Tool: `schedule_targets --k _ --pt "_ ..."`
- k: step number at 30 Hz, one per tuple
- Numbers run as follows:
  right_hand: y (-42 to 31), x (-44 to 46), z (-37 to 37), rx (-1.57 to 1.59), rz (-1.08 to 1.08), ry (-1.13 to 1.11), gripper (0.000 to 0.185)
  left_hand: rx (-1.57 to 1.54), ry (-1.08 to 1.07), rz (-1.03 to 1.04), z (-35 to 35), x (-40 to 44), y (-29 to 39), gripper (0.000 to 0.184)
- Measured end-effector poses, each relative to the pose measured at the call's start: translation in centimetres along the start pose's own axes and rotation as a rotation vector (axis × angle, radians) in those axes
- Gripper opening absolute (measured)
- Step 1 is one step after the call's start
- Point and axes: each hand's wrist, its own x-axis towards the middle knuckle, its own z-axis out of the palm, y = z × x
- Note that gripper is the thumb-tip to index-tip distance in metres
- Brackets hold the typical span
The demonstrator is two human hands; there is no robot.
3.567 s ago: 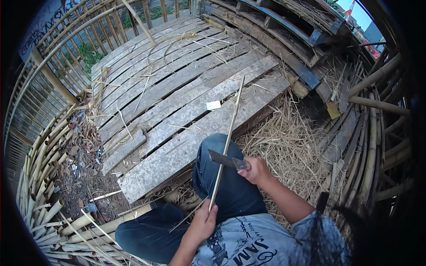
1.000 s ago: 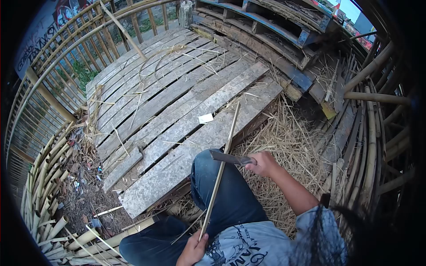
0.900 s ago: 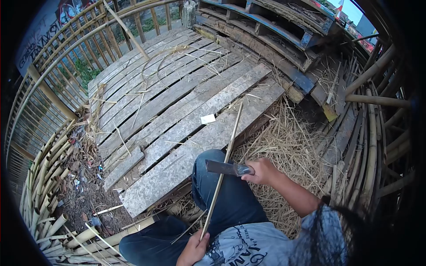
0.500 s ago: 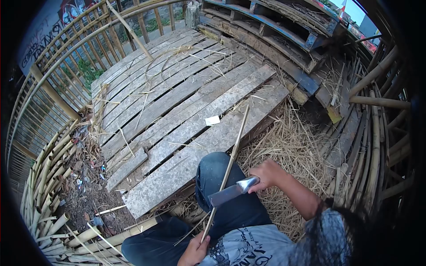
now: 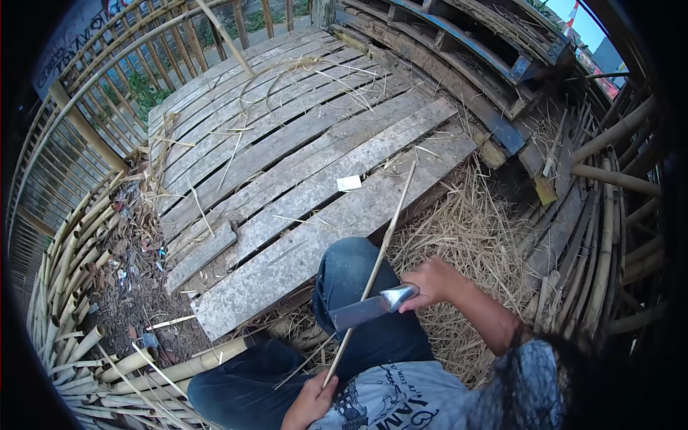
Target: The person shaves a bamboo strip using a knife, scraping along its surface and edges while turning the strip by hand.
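Note:
My right hand (image 5: 427,285) is closed around the shiny metal handle of a wide-bladed knife (image 5: 360,313). The blade lies across a long thin bamboo strip (image 5: 382,252), over my bent knee in dark jeans (image 5: 351,276). Low in the head view, my left hand (image 5: 313,401) grips the near end of the strip. From there the strip slants up and right past the knee, its far end over the wooden slats. Where exactly the cutting edge meets the strip I cannot tell.
A low slatted wooden platform (image 5: 287,161) lies ahead, with a small white piece (image 5: 349,183) and loose strips on it. Stacked pallets (image 5: 459,64) stand at the back right. Bamboo shavings (image 5: 466,251) cover the ground at right; bamboo poles (image 5: 72,287) line the left.
The view has shifted slightly. The strip's far end now points a little further right, and the left hand sits slightly further left. Both hands keep their holds.

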Motion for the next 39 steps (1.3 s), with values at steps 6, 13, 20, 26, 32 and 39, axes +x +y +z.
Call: schedule_targets --k 6,13,20,26,32,39 --pt "2.5 -0.1 -0.3 0.066 0.248 0.211 0.056 -0.082 -0.095 -0.069 0.0 -0.2 -0.9 0.022" --pt "3.2 -0.2 -1.0 0.048 0.104 0.086 0.058 0.002 -0.081 -0.313 -0.2 0.0 1.4 0.024" --pt "-1.6 -0.7 0.7 0.068 0.102 -0.012 0.049 0.080 0.022 -0.139 0.7 1.3 -0.3 0.023" --pt "-5.3 -2.5 2.2 0.219 0.245 -0.018 0.051 0.129 0.114 -0.071 2.2 5.8 3.4 0.020" --pt "-5.0 -1.4 2.1 0.248 0.257 -0.003 0.051 -0.081 0.025 0.022 1.2 10.6 4.5 0.020" --pt "-5.9 -0.9 2.3 0.233 0.344 0.010 0.053 -0.771 -0.330 -0.317 -0.2 9.9 4.3 0.024"
